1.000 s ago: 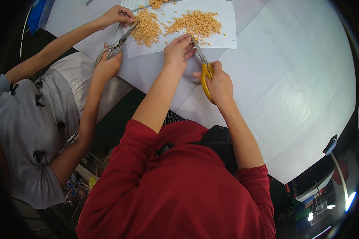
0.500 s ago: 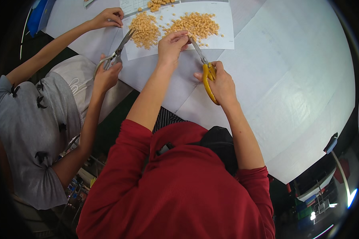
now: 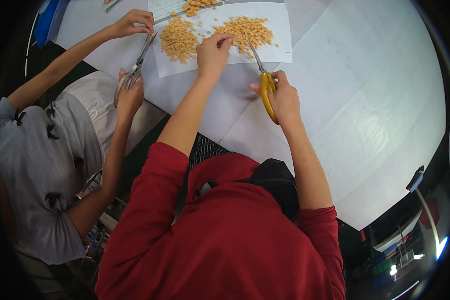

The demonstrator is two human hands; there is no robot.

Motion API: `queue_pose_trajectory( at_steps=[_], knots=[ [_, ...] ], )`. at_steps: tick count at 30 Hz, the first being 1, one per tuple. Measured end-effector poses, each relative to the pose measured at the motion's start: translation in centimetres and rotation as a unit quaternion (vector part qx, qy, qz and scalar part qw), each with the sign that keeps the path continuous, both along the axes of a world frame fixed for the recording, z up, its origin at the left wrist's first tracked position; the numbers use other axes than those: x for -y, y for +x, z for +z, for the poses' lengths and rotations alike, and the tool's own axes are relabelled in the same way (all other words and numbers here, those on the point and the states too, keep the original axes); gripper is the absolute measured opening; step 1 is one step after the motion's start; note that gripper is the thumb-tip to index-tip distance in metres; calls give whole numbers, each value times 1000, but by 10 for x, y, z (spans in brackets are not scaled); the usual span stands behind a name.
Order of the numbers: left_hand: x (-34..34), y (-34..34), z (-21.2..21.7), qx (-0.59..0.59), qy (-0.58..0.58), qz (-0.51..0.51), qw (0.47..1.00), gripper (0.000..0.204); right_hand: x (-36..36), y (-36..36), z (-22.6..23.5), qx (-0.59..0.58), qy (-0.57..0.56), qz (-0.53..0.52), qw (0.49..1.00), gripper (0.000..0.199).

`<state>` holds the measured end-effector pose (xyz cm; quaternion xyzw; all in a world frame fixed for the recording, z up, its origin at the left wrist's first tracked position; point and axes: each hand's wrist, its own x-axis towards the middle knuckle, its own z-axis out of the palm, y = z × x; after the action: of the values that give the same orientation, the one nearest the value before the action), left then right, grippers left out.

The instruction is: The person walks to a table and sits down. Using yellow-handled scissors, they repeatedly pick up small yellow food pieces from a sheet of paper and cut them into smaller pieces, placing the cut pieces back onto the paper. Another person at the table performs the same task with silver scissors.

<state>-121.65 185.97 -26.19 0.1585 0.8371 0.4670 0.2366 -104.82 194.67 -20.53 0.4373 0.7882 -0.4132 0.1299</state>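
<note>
Head view shows me my right hand closed tight around yellow scissors, blades pointing at a pile of small orange bits. My left hand pinches a bit with curled fingers. The bits lie on a white sheet on the counter.

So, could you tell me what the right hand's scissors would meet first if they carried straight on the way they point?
Probably the right-hand heap of small orange pieces on the white sheet; the yellow-handled scissors' tips already seem to reach its edge, though depth is unclear.
</note>
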Motion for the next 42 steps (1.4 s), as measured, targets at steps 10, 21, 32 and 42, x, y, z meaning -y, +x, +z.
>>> queue_pose_trajectory(
  at_steps=[10, 21, 32, 42],
  knots=[
    [-6, 19, -1, -202, -156, -63, 965, 17, -3, 8, 3, 7, -30, -39, 999, 69],
    [-4, 8, 8, 402, 195, 140, 884, 21, 11, 14, 7, -65, -8, -35, 997, 65],
    [9, 8, 10, 516, 247, 163, 804, 19, 15, 12, 10, -67, -21, -7, 998, 68],
    [15, -2, 11, 453, 176, 110, 867, 23, 15, 12, 13, -79, -37, -7, 996, 67]
  ],
)
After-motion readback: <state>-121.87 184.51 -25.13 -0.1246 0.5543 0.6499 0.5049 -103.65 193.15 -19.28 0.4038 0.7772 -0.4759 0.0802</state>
